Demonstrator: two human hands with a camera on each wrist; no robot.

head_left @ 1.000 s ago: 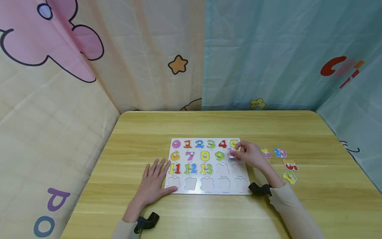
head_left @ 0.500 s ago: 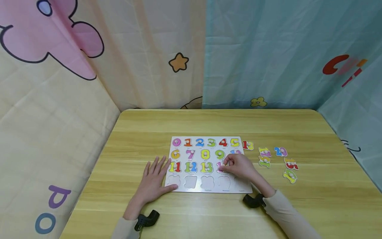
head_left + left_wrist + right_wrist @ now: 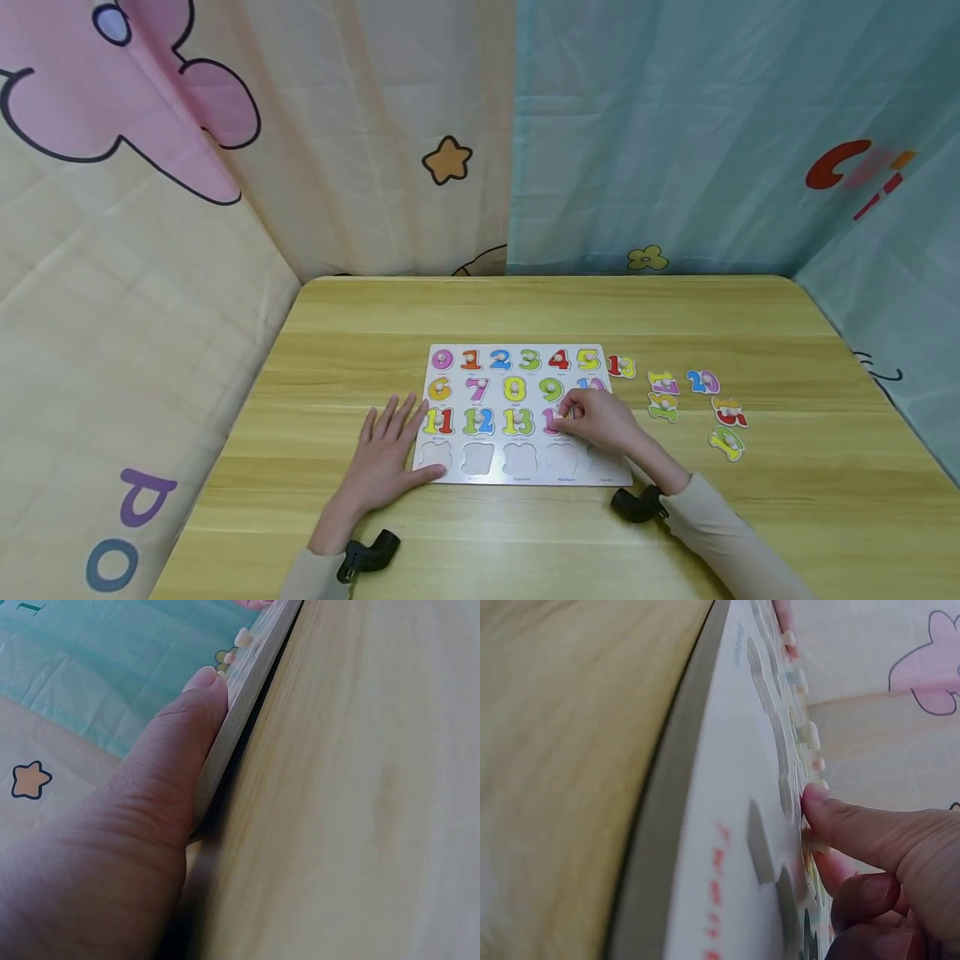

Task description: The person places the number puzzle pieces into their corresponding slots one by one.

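A white number puzzle board [image 3: 459,478] lies on the table, its upper rows filled with coloured knobbed number pieces. My right hand [image 3: 603,419] pinches the knob of a purple number piece [image 3: 550,420] in the third row, right of the green 13; the fingers hide its second digit. In the right wrist view, thumb and finger close round a pale knob [image 3: 814,841] low over the board. My left hand [image 3: 384,454] lies with spread, straight fingers at the board's left edge. Its thumb [image 3: 176,739] rests on the near left corner.
Right of the board lie several loose pieces: a red and yellow 13 [image 3: 621,367], a 17 [image 3: 663,382], a 20 [image 3: 703,382], a red and orange piece ending in 5 [image 3: 729,412], and yellow-green ones [image 3: 727,443]. Bare recesses [image 3: 477,457] line the bottom row.
My right hand has come down and left from the second row's right end to the third row with the purple piece, staying there over the last half second. The left hand keeps still.
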